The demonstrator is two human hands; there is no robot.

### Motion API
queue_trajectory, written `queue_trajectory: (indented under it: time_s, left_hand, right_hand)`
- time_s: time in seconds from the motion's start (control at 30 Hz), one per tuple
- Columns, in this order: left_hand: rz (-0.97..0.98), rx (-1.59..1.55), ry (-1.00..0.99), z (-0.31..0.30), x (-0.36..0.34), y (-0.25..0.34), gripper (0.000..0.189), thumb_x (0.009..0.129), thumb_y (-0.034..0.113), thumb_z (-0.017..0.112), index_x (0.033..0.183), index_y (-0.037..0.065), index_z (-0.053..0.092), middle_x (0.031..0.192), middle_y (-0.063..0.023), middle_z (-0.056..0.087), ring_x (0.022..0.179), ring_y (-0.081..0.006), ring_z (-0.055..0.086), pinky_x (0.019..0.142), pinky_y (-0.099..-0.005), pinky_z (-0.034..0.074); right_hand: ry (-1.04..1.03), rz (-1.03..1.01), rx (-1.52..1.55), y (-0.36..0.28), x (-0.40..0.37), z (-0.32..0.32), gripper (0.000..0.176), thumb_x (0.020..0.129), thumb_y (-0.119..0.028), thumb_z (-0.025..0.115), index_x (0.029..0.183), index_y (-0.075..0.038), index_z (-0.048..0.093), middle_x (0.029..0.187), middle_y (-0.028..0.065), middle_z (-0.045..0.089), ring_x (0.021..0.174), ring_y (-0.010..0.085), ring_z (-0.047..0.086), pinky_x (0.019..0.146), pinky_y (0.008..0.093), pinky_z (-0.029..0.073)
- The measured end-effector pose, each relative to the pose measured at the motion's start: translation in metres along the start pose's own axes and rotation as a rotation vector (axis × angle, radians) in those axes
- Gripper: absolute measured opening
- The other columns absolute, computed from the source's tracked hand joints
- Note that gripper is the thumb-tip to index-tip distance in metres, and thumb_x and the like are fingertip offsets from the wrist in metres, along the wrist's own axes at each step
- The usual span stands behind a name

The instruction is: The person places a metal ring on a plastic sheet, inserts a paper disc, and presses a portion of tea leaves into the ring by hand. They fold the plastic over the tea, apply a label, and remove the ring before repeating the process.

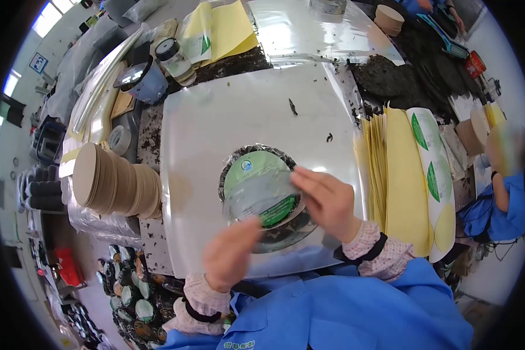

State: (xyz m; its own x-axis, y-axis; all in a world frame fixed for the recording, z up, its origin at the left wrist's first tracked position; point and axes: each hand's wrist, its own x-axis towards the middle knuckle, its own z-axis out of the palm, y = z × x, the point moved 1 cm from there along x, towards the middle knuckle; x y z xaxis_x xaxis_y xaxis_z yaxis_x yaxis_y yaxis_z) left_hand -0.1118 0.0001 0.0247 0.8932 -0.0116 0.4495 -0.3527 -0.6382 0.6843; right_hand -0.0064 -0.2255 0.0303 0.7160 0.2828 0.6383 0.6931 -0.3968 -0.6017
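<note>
A round dark bundle (223, 169) in clear film lies on the white work surface, with a green and pale round label (252, 164) on top. Over it is a see-through round band (256, 195), which looks like clear plastic or tape. The fingers of my right hand (328, 201) are pinched together at the band's right edge. My left hand (230, 252) is at its lower left edge, its fingers smeared by motion. Below the band a second dark, shiny rounded edge (286, 236) shows, partly covered by my hands.
Stacked tan discs (108, 181) stand at the left, near a tape roll (119, 140), a blue cup (149, 87) and a lidded jar (176, 61). Yellow sheets (405, 175) and a label strip (431, 169) lie right. A co-worker's blue sleeve (510, 204) is at far right.
</note>
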Motion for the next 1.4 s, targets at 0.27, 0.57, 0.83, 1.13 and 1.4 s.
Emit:
queue_trajectory:
  time_s: [0.27,0.57,0.83,1.13,1.4]
  left_hand:
    - [-0.767,-0.313,0.427,0.007,-0.006,-0.093,0.03,0.1,0.01,0.06,0.126,-0.006,0.065,0.11,-0.0107,0.071,0.094,-0.0166,0.066,0.084,-0.0282,0.054]
    - [-0.234,-0.648,0.408,-0.172,-0.108,0.015,0.014,0.088,0.002,0.067,0.1,0.005,0.071,0.096,-0.0074,0.064,0.084,-0.0225,0.057,0.085,-0.0413,0.049]
    - [-0.187,0.217,-0.64,-0.114,-0.113,-0.094,0.025,0.059,0.017,0.093,0.069,0.012,0.071,0.085,-0.003,0.067,0.084,-0.0247,0.06,0.076,-0.0373,0.048]
    - [-0.156,0.081,-0.719,-0.122,-0.104,-0.102,0.011,0.075,0.01,0.082,0.084,0.008,0.077,0.086,-0.0051,0.07,0.08,-0.0282,0.061,0.074,-0.0389,0.049]
    - [-0.159,0.219,-0.261,-0.143,-0.031,-0.02,0.01,0.079,0.002,0.072,0.077,0.002,0.062,0.078,-0.0099,0.059,0.076,-0.0306,0.059,0.068,-0.0394,0.048]
  right_hand:
    - [-0.129,0.481,0.223,0.016,-0.063,-0.008,0.034,0.09,0.002,0.064,0.123,-0.005,0.072,0.075,0.0114,0.067,0.062,0.0123,0.054,0.06,0.0273,0.046]
    - [-0.231,0.678,0.257,0.036,-0.089,-0.009,0.028,0.093,-0.007,0.065,0.12,-0.002,0.07,0.079,0.0125,0.071,0.063,0.0142,0.064,0.061,0.0266,0.051]
    - [-0.524,0.26,0.164,0.008,-0.113,-0.041,0.056,0.08,-0.03,0.085,0.127,-0.008,0.065,0.159,0.0291,0.029,0.141,0.0426,0.041,0.115,0.047,0.039]
    - [-0.623,0.123,0.364,-0.047,-0.105,-0.024,0.05,0.087,-0.028,0.076,0.131,-0.01,0.064,0.156,0.0342,0.031,0.138,0.0455,0.044,0.111,0.0501,0.042]
    - [-0.785,0.142,0.595,-0.073,-0.096,0.053,0.048,0.082,-0.021,0.076,0.122,0.001,0.061,0.154,0.0341,0.035,0.13,0.0487,0.051,0.106,0.0486,0.046]
